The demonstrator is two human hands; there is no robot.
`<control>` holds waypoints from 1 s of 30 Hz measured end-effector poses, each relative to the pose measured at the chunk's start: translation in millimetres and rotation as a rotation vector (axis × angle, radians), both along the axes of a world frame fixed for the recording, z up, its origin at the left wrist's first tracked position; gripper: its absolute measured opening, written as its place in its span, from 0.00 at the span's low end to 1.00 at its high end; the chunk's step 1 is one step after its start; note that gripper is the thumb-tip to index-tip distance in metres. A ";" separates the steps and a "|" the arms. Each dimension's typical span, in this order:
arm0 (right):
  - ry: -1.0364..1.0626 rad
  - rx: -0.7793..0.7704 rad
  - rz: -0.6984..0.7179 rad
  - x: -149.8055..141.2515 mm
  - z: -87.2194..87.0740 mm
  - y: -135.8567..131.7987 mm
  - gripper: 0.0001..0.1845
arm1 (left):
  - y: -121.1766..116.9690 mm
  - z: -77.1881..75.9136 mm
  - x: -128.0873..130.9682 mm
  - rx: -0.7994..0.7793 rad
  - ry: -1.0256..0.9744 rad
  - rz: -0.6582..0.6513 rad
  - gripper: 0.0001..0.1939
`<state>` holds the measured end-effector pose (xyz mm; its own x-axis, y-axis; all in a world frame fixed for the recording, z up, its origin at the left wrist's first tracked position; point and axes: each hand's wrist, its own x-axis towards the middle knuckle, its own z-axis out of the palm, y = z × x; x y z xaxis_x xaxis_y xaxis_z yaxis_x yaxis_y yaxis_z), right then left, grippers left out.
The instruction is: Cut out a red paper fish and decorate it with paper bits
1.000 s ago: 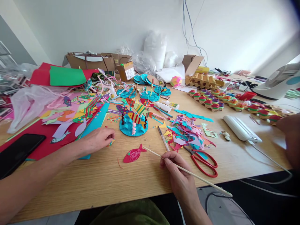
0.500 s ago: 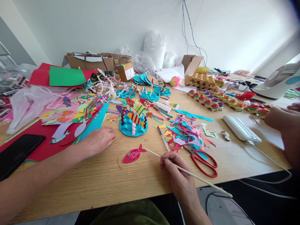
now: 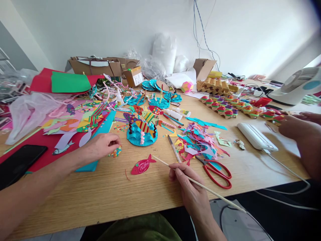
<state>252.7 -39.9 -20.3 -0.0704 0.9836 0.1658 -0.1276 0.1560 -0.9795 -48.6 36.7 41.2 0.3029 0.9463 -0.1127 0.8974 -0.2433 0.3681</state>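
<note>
In my right hand (image 3: 189, 185) is a thin pale wooden stick (image 3: 220, 196), pinched between thumb and fingers. Its tip points at the tail of a red paper fish (image 3: 142, 166) lying flat on the table, with a glossy pink patch on its body. My left hand (image 3: 108, 144) is at the left, fingers curled down over a small heap of multicoloured paper bits (image 3: 116, 152). Whether a bit is between those fingertips is hidden. Just beyond the fish stands a blue round base (image 3: 142, 140) with striped paper fish on it.
Red-handled scissors (image 3: 217, 174) and a pen (image 3: 175, 149) lie near a pile of paper scraps (image 3: 200, 142). A phone (image 3: 23, 164) rests at left on red paper. A white power bank (image 3: 255, 136) with a cable is at right, near another person's arm (image 3: 306, 140).
My left hand's fingers have curled and lifted slightly, uncovering the heap of coloured bits beneath. The right hand and stick have barely moved; the view has shifted a little.
</note>
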 end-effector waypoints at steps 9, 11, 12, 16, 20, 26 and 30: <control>-0.134 0.075 0.046 -13.6 22.7 -0.3 0.08 | -13.7 0.7 25.1 -0.217 -0.327 0.062 0.14; -0.130 0.076 0.070 -14.5 25.5 -0.2 0.10 | -18.3 -1.4 35.7 -0.244 -0.341 0.030 0.13; -0.118 0.072 0.075 -15.1 26.1 0.0 0.11 | -20.6 -2.4 41.1 -0.260 -0.344 0.016 0.13; -0.064 0.025 0.059 -20.3 25.8 2.1 0.10 | -28.0 -4.6 59.2 -0.313 -0.362 -0.003 0.14; -0.113 0.003 0.048 -25.1 27.9 3.7 0.08 | -32.4 -5.9 67.3 -0.356 -0.401 -0.003 0.13; -0.243 0.028 0.174 -22.9 33.9 -3.8 0.11 | -37.0 -14.6 66.8 -0.291 -0.333 -0.055 0.11; -0.281 -0.005 0.161 -20.5 34.4 -7.3 0.08 | -39.2 -17.9 67.2 -0.217 -0.239 -0.077 0.10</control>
<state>232.2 -47.1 14.1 -0.2679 0.9568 0.1131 0.1248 0.1509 -0.9806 18.6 -2.5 23.2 0.4146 0.8813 -0.2269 0.7617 -0.1996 0.6164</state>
